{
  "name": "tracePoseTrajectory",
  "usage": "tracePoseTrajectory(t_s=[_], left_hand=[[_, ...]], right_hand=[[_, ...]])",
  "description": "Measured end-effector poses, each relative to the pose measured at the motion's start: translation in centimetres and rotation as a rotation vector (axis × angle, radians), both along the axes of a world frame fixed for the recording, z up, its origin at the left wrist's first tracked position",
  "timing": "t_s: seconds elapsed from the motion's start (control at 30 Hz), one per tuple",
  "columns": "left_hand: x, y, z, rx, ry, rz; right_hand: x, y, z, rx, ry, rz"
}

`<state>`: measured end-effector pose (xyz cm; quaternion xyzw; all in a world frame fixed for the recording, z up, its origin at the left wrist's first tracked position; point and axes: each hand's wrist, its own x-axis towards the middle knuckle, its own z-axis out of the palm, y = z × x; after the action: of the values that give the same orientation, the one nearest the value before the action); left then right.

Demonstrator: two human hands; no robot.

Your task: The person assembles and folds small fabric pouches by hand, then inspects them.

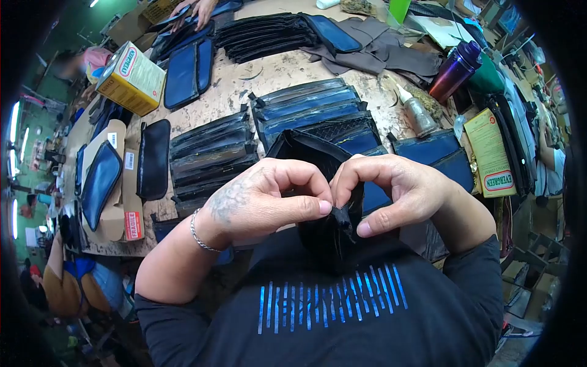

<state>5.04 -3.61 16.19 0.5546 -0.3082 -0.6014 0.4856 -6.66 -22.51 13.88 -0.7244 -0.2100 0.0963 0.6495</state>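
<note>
Close to my chest, a black leather pouch-like piece (306,147) stands up between my two hands, its upper edge spread apart. My left hand (275,192) pinches the near corner of it with thumb and forefinger. From the other side my right hand (394,189) has its fingers closed on the same corner, its thumb lower down by a small dark tab (343,219). The lower part of the piece is dark against my black shirt, so its outline is hard to make out. Just beyond my hands lie flat dark panels (312,104) with glue-streaked edges.
A yellow tin (131,79) stands at the left, another tin (491,153) at the right. A glue bottle (417,113) and a purple flask (455,72) are at the right. Behind is a stack of black pieces (263,38). Another person's hands (199,12) work at the far left.
</note>
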Motion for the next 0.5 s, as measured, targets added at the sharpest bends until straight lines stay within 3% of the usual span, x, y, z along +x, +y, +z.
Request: tracePoseTrajectory(t_s=[0.3, 0.37, 0.43, 0.5], left_hand=[[-1.0, 0.9, -1.7, -0.202, -0.093, 0.142], [-1.2, 1.0, -2.3, -0.214, -0.092, 0.157], [-1.4, 1.0, -2.7, -0.402, -0.289, 0.135], [-1.2, 1.0, -1.9, -0.325, -0.295, 0.108]], right_hand=[[-0.9, 0.3, -1.5, 0.183, 0.115, -0.186], [-0.9, 0.3, -1.8, 0.167, 0.083, -0.184], [-0.8, 0.3, -1.8, 0.150, 0.050, -0.179], [-0.9, 0.3, -1.6, 0.057, -0.020, -0.183]])
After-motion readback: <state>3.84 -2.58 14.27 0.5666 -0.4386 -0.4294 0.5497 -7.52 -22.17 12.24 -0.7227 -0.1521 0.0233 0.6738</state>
